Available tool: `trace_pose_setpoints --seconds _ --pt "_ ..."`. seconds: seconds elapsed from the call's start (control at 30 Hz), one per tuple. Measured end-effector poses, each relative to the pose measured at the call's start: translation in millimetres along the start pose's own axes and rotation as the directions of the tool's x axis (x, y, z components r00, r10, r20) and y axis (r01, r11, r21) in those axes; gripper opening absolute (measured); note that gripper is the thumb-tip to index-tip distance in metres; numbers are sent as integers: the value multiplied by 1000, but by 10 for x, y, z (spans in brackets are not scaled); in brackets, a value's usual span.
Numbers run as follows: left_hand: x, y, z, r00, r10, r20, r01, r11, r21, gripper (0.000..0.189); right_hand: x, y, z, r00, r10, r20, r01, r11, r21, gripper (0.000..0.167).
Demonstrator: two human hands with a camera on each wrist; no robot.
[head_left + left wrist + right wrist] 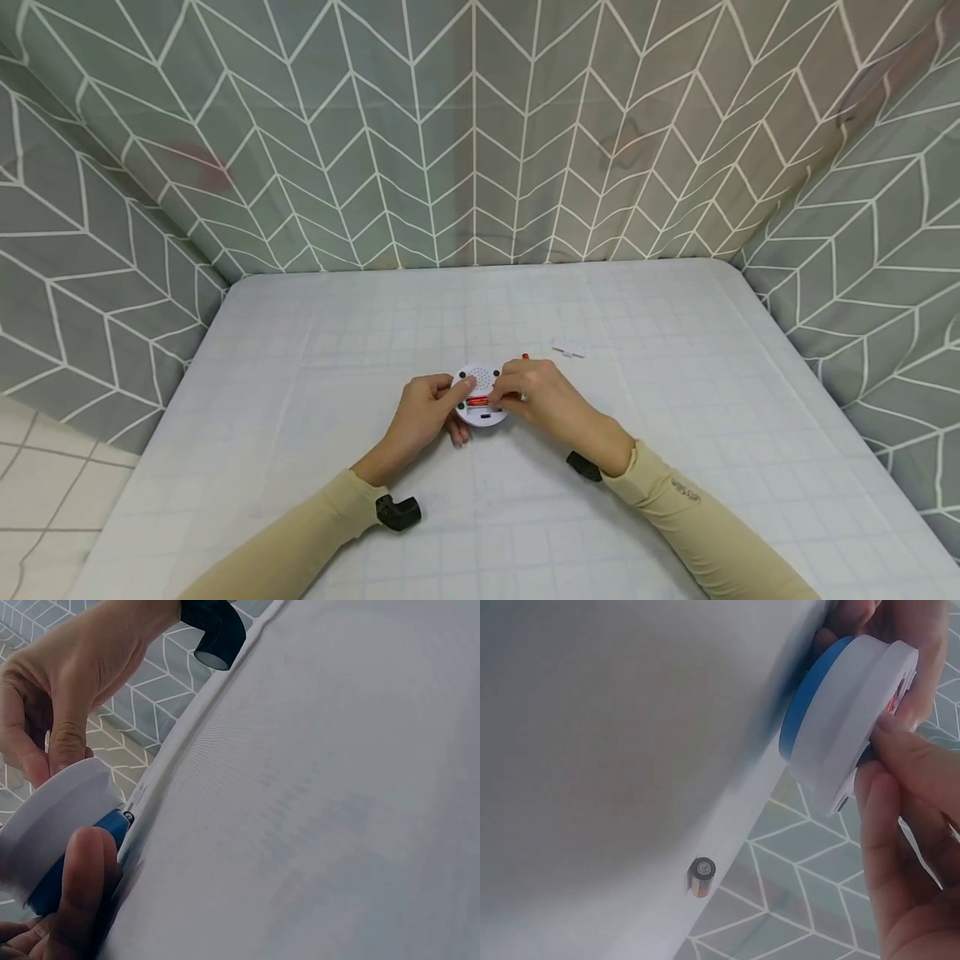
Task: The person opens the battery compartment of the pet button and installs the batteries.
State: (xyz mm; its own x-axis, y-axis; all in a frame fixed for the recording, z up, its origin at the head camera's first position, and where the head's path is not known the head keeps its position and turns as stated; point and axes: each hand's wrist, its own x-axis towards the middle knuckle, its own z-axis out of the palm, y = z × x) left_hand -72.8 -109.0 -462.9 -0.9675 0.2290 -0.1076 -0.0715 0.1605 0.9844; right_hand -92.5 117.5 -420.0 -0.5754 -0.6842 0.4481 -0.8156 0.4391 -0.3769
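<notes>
A round white-and-blue device (480, 419) is tilted, its perforated back with small dark feet facing up. My left hand (427, 410) grips its left side, thumb over the back and fingers beneath. Red batteries (477, 402) lie in the device's open compartment. My right hand (546, 398) pinches at the compartment's right end, thumb and index fingertips on a battery there, which they partly hide. In the right wrist view, the right thumb (915, 757) presses by the red area at the rim. The left wrist view shows the blue side (49, 889) over the left fingers.
A loose battery (702, 877) lies on the white-covered table (360, 333), just beyond my right hand. Farther back is a small white battery cover (568, 347). Patterned curtains (472, 133) hang along the table's back and sides.
</notes>
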Motion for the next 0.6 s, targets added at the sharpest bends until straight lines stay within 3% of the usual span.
trace_pose_setpoints --seconds 0.23,0.6 --pt "12 -6 -14 1000 -6 -7 6 1000 -14 47 15 -40 47 998 -58 -36 55 995 -85 20" --pt "10 -19 -9 1000 2 4 -1 1000 -22 44 1 -32 35 1000 -18 -12 18 999 -27 21"
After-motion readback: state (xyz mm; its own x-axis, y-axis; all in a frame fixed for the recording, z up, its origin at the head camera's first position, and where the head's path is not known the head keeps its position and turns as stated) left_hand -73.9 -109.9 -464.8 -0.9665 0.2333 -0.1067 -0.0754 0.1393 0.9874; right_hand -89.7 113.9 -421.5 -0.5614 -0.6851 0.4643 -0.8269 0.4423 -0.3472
